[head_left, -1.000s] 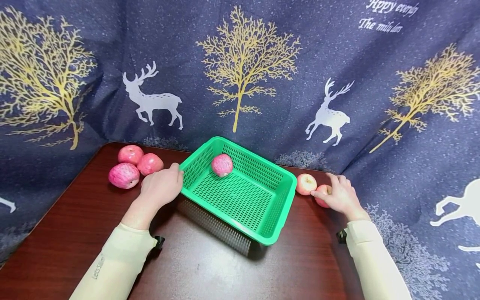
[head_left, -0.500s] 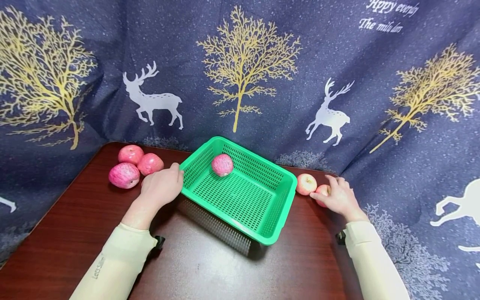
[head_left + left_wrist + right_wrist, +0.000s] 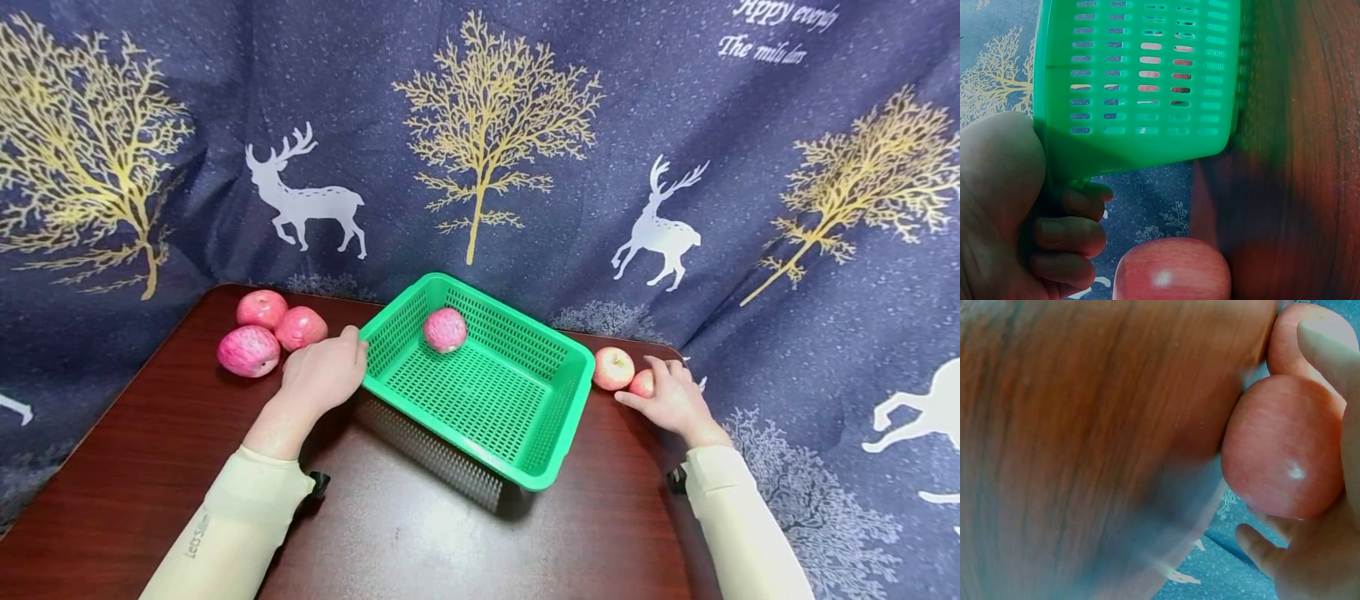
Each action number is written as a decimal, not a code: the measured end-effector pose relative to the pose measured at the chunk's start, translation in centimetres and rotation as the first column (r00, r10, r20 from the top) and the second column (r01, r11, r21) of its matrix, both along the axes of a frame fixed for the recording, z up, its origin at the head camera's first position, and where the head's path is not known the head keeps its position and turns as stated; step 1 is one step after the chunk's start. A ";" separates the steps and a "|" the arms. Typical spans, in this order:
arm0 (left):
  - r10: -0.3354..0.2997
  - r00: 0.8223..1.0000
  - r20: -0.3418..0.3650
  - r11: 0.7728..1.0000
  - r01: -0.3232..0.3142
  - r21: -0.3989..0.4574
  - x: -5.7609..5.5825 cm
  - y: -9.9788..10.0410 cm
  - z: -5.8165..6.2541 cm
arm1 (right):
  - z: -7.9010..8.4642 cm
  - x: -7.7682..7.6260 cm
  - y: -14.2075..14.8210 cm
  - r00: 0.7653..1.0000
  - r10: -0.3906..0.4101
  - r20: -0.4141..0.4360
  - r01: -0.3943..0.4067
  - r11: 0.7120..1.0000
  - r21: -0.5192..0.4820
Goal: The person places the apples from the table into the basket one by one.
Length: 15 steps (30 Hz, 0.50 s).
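A green plastic basket (image 3: 480, 454) stands on the table with one pink-red apple (image 3: 445, 330) inside. My left hand (image 3: 324, 371) grips its left end; in the left wrist view the fingers (image 3: 1069, 236) curl at the rim. On the right, my right hand (image 3: 675, 400) spreads around a red apple (image 3: 642, 383), thumb in front and fingers behind. The right wrist view shows that apple (image 3: 1285, 447) close to the palm, the thumb (image 3: 1329, 353) extended past it. Another apple (image 3: 613, 368) sits beside it, near the basket's right end.
Three apples (image 3: 249, 351) cluster at the table's back left, just beyond my left hand. A dark blue curtain (image 3: 525, 208) with trees and deer hangs along the back and right edges of the brown table (image 3: 420, 533).
My right hand has shifted slightly left, its thumb now lower in front of the apple, covering more of it. The left hand and basket stay in place.
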<state>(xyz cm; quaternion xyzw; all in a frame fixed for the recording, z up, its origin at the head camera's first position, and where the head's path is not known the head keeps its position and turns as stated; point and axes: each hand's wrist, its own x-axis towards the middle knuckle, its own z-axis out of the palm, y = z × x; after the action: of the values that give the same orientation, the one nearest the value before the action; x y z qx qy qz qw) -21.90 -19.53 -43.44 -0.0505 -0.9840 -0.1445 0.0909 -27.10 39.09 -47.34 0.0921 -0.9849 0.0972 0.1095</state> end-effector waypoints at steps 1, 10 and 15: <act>0.001 1.000 0.002 1.000 -0.001 0.000 0.0 0.0 0.0 | 0.0 0.0 0.0 1.000 0.004 0.001 -0.004 1.000 -0.001; 0.000 1.000 0.007 1.000 0.000 0.004 0.0 0.0 0.0 | -0.5 -0.3 0.3 1.000 0.005 0.024 -0.004 1.000 -0.013; 0.000 1.000 0.005 1.000 0.000 0.004 0.0 0.0 0.0 | -0.6 -0.3 0.4 0.999 0.004 0.034 -0.004 1.000 -0.011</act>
<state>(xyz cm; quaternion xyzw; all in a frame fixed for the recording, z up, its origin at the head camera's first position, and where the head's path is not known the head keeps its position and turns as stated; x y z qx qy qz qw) -21.91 -19.56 -43.42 -0.0500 -0.9839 -0.1467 0.0884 -27.39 39.46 -47.90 0.0917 -0.9859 0.1043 0.0931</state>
